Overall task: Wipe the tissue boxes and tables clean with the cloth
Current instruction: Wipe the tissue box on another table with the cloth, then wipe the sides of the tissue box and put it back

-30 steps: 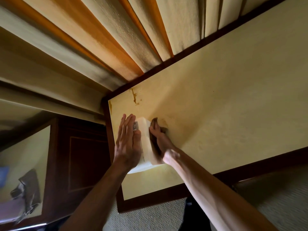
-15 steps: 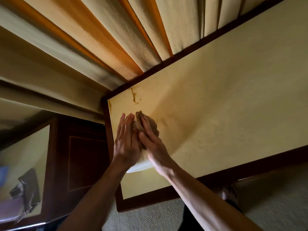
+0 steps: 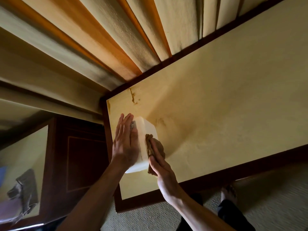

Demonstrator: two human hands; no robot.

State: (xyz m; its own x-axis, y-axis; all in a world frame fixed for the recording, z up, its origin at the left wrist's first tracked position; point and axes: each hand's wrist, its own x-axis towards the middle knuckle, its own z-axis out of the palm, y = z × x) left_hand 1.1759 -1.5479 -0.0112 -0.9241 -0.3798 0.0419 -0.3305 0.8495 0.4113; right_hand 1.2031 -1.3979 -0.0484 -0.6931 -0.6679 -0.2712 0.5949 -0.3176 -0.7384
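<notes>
A white tissue box [image 3: 144, 140] stands near the left end of a cream-topped table with a dark wood frame [image 3: 225, 114]. My left hand [image 3: 124, 144] lies flat against the box's left side, fingers straight. My right hand [image 3: 160, 165] presses a brown cloth [image 3: 155, 148] against the box's right side with straight fingers. Brown stains [image 3: 133, 97] mark the tabletop near its far left corner, and a fainter smudge [image 3: 160, 121] lies just beyond the box.
Beige and orange curtains [image 3: 116, 47] hang along the table's far edge. A second dark-framed table [image 3: 25, 164] at the left carries a grey cloth [image 3: 25, 194]. Pale carpet [image 3: 266, 205] lies below, with a foot [image 3: 229, 192] by the table's near edge.
My right hand with the cloth has slid from the top far end of the box down toward its near right side. My left hand has stayed flat on the left side.
</notes>
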